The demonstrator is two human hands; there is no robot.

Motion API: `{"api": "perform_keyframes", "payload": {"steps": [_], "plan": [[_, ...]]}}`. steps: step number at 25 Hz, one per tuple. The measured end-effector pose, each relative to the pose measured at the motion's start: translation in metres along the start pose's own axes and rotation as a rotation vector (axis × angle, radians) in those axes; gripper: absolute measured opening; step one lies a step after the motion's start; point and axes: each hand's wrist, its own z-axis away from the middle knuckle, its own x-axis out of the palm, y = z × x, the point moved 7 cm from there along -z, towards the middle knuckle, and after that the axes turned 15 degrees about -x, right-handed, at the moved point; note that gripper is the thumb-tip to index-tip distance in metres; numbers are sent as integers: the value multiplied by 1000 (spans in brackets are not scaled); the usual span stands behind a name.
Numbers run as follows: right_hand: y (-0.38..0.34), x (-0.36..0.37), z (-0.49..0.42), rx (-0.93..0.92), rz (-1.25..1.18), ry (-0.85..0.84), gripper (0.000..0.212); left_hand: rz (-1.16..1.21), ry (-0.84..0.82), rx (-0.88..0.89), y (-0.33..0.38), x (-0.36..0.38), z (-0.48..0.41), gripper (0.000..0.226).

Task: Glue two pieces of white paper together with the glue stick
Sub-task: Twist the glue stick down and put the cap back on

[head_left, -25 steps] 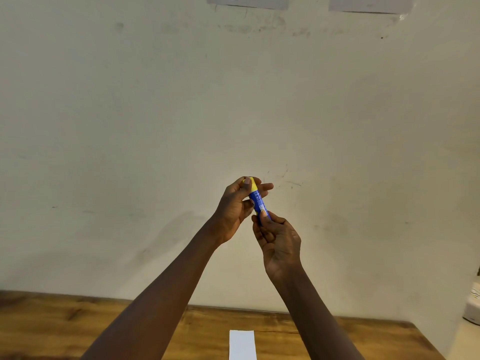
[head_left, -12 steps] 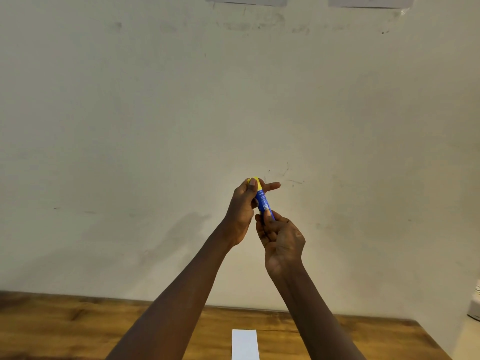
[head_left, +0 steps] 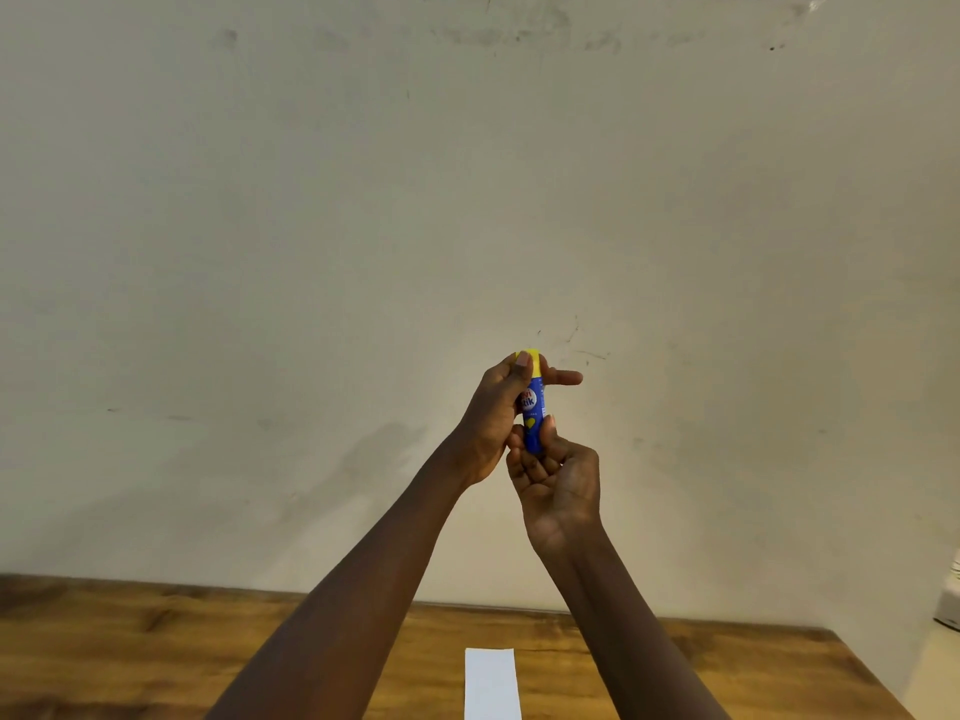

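Note:
A blue glue stick [head_left: 533, 407] with a yellow cap is held upright in front of the wall, well above the table. My left hand [head_left: 493, 413] grips its upper part, thumb on the yellow cap. My right hand [head_left: 558, 475] pinches the blue lower end from below. A narrow strip of white paper [head_left: 491, 683] lies on the wooden table [head_left: 130, 652] at the bottom edge, between my forearms. Only one piece of paper shows.
A plain, scuffed off-white wall fills most of the view. A white object [head_left: 949, 597] sits partly out of frame at the right edge, beyond the table's right end.
The glue stick has turned from tilted to nearly upright and shifted slightly right. My left thumb has slid up over the yellow cap. Both hands keep their hold.

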Motion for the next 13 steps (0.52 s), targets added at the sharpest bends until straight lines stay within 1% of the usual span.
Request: {"api": "perform_keyframes", "payload": {"steps": [3, 5, 7, 10, 13], "plan": [[1, -4, -5, -23, 49, -42, 11, 28, 7, -26, -9, -2, 1, 33], [-3, -7, -12, -90, 173, -127, 15, 24, 19, -59, -18, -3, 0, 33], [-8, -10, -20, -176, 376, -262, 17, -17, 45, -76, -26, -3, 0, 34], [-9, -22, -28, -285, 736, -464, 10, -115, 93, -85, -44, 1, 2, 37], [-9, -35, -33, -429, 979, -591, 12, -149, 114, -111, -66, 6, 7, 36]]}}
